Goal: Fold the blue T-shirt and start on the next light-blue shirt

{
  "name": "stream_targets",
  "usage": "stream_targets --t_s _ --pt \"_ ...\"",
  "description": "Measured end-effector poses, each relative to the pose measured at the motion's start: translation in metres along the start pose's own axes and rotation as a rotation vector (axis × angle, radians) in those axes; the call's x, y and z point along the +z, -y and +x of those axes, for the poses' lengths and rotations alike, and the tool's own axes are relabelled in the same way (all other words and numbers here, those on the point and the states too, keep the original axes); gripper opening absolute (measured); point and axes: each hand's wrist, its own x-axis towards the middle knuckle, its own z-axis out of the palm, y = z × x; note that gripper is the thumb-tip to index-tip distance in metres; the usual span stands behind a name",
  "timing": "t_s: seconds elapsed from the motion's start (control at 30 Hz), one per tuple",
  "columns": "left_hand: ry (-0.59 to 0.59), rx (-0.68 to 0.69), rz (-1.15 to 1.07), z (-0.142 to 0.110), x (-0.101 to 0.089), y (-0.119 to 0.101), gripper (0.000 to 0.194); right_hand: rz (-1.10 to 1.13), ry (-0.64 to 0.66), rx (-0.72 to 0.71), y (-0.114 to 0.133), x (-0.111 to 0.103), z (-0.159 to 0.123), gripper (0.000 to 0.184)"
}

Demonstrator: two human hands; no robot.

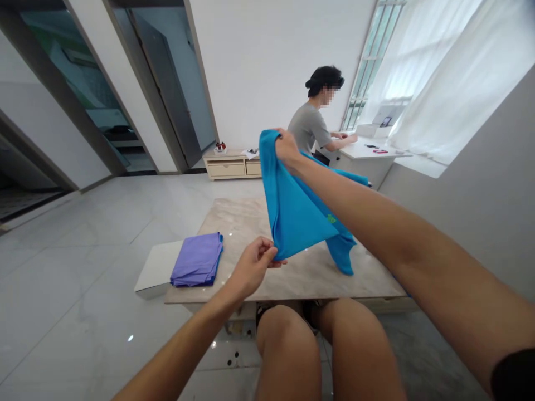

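Note:
A bright blue cloth bag (pixel 298 217) with a small green print hangs stretched between my two hands above the marble-topped table. My left hand (pixel 257 262) pinches its lower corner between thumb and fingers. Higher up, my right hand (pixel 287 149) grips the top edge, its fingertips partly hidden by the fabric. One loose end of the blue cloth droops toward the tabletop (pixel 238 223) on the right. To the left of my left hand lies a stack of folded purple cloth (pixel 196 259), with darker blue layers showing at its edge.
A white box (pixel 156 267) sits at the table's left side, partly under the purple stack. Beyond the table stand a low cabinet (pixel 228 167) and a white desk (pixel 376 149). A person in a grey shirt (pixel 307 125) sits at that desk. My knees are against the table's near side.

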Motion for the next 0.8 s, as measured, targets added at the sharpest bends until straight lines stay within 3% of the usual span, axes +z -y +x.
stream_targets --t_s 0.03,0.13,0.2,0.27,0.33,0.47,0.63,0.73,0.8 --pt "0.000 -0.037 -0.013 0.000 0.001 0.023 0.060 0.086 0.007 0.030 -0.012 0.030 -0.012 0.027" --pt "0.010 -0.132 0.028 0.000 0.001 0.084 0.050 0.245 0.333 0.086 -0.051 0.100 -0.073 0.031" --pt "0.086 -0.188 0.115 -0.005 -0.005 0.116 0.037 0.248 0.586 0.120 -0.077 0.124 -0.127 0.046" --pt "0.196 -0.239 0.229 -0.013 -0.018 0.140 0.025 0.187 0.782 0.195 -0.101 0.128 -0.183 0.060" --pt "0.253 -0.260 0.368 -0.020 -0.037 0.159 0.022 0.044 0.902 0.222 -0.121 0.114 -0.237 0.056" --pt "0.149 -0.129 0.672 -0.013 -0.083 0.182 0.023 -0.370 1.028 0.145 -0.150 0.057 -0.316 0.032" --pt "0.035 0.099 1.094 0.031 -0.127 0.201 0.026 -0.779 0.892 0.329 -0.175 -0.005 -0.359 0.032" --pt "0.003 0.050 1.348 0.049 -0.141 0.208 0.024 -0.802 0.836 0.391 -0.188 -0.021 -0.375 0.035" --pt "0.000 -0.016 1.430 0.052 -0.145 0.211 0.021 -0.775 0.805 0.391 -0.194 -0.025 -0.385 0.026"
